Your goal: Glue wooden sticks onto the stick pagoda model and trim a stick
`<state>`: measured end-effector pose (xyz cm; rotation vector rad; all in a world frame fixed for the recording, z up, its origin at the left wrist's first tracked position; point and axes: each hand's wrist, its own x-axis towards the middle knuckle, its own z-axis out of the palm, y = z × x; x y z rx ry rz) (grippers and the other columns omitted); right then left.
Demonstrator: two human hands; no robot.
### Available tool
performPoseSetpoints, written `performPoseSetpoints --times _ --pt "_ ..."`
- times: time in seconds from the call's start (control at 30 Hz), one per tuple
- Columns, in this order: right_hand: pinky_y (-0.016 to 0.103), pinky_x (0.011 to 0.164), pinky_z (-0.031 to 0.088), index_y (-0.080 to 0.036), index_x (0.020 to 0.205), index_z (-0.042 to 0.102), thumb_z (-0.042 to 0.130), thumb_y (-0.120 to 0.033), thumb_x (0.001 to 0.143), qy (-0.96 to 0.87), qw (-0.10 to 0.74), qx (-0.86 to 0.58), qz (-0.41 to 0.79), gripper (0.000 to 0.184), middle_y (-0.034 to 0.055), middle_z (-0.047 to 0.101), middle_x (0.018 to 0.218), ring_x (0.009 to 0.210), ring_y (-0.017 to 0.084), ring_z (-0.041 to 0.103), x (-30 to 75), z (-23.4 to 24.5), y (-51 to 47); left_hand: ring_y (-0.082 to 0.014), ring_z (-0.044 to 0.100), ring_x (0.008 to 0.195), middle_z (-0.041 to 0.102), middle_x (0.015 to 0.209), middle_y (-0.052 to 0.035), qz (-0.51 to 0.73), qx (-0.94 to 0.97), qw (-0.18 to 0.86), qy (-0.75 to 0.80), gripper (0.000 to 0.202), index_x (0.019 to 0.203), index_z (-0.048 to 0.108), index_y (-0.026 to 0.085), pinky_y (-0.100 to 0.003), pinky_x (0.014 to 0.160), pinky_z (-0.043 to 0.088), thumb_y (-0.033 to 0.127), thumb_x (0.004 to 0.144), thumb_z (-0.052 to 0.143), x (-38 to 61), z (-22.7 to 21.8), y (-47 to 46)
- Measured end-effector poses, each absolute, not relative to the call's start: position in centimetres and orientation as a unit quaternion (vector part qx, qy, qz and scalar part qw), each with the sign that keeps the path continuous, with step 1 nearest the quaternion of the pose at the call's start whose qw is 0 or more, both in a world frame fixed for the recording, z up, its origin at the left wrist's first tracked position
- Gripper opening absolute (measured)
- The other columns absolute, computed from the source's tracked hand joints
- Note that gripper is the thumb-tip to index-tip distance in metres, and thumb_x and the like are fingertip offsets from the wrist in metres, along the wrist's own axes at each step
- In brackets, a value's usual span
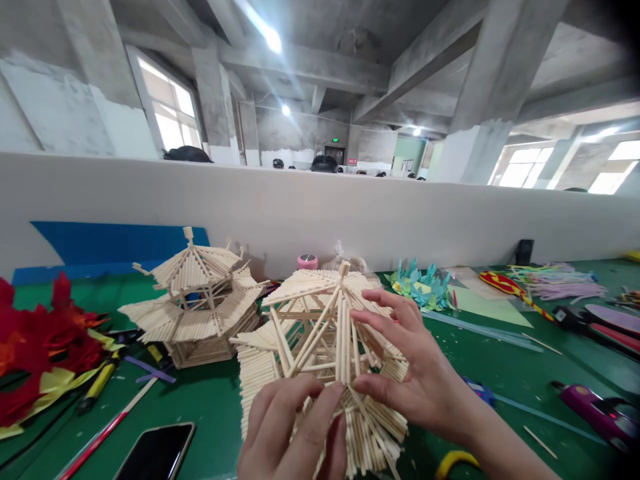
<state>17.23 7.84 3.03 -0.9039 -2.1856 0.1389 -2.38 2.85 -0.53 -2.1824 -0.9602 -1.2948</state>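
A pavilion model of thin wooden sticks stands in front of me, its upper roof partly covered and its frame showing through on the near side. Low at the front, my left hand has thumb and forefinger pinched at the lower end of a wooden stick on the roof slope. My right hand is spread around the roof's right side, fingertips by the upper sticks and thumb near the lower edge. A second stick pavilion, with both roofs covered, stands to the left.
Red paper flowers and a smartphone lie left on the green table. Teal folded paper, a purple tape measure and pastel strips are at right. A white partition closes the back.
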Motion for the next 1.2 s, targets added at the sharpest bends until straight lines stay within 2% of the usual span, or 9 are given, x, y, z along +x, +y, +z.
performPoseSetpoints --times 0.23,0.53,0.77,0.83,0.97,1.2 --pt "0.043 0.099 0.029 -0.028 0.119 0.045 0.064 -0.048 0.070 -0.851 0.386 -0.352 0.049 0.056 0.0046 0.029 0.131 0.122 0.025 0.026 17.1 2.7 8.0 -0.0196 0.053 0.084 0.056 0.094 -0.0076 -0.480 -0.761 0.256 -0.356 0.030 0.096 0.065 0.010 -0.030 0.072 0.046 0.003 0.066 0.067 -1.9 -1.1 3.6" --pt "0.043 0.099 0.029 -0.026 0.120 0.044 0.067 -0.043 0.069 -0.854 0.388 -0.345 0.019 0.059 0.0056 0.029 0.130 0.120 0.026 0.028 16.9 2.7 8.1 -0.0203 0.053 0.080 0.059 0.089 -0.0064 -0.496 -0.734 0.282 -0.369 0.017 0.088 0.068 0.012 -0.032 0.070 0.041 0.011 0.071 0.066 -1.2 -0.6 4.1" --pt "0.044 0.100 0.028 -0.025 0.124 0.042 0.062 -0.049 0.071 -0.853 0.392 -0.341 0.042 0.061 0.0069 0.029 0.129 0.122 0.027 0.027 17.1 2.4 8.0 -0.0216 0.051 0.083 0.057 0.093 -0.0069 -0.466 -0.758 0.290 -0.352 0.025 0.092 0.067 0.014 -0.033 0.072 0.040 0.010 0.068 0.070 -1.6 -0.5 4.4" --pt "0.044 0.100 0.027 -0.025 0.124 0.042 0.058 -0.044 0.076 -0.850 0.397 -0.342 0.056 0.054 0.0063 0.030 0.130 0.122 0.026 0.027 17.2 2.5 7.9 -0.0211 0.051 0.082 0.058 0.092 -0.0065 -0.470 -0.755 0.291 -0.352 0.025 0.092 0.067 0.014 -0.032 0.071 0.040 0.011 0.067 0.070 -1.5 -0.4 4.5" --pt "0.042 0.101 0.026 -0.027 0.120 0.048 0.046 -0.025 0.085 -0.845 0.401 -0.349 0.053 0.035 0.0040 0.032 0.129 0.122 0.023 0.028 17.3 2.8 7.7 -0.0214 0.051 0.084 0.059 0.093 -0.0062 -0.467 -0.754 0.301 -0.352 0.025 0.093 0.067 0.017 -0.032 0.071 0.040 0.012 0.069 0.069 -1.6 -0.4 4.3" --pt "0.044 0.096 0.032 -0.028 0.116 0.052 0.043 -0.017 0.086 -0.849 0.389 -0.358 0.026 0.033 0.0031 0.031 0.129 0.119 0.023 0.029 17.2 2.8 7.8 -0.0218 0.050 0.085 0.057 0.095 -0.0080 -0.464 -0.756 0.316 -0.336 0.022 0.090 0.068 0.019 -0.035 0.072 0.036 0.011 0.084 0.048 -1.2 -0.2 4.1"
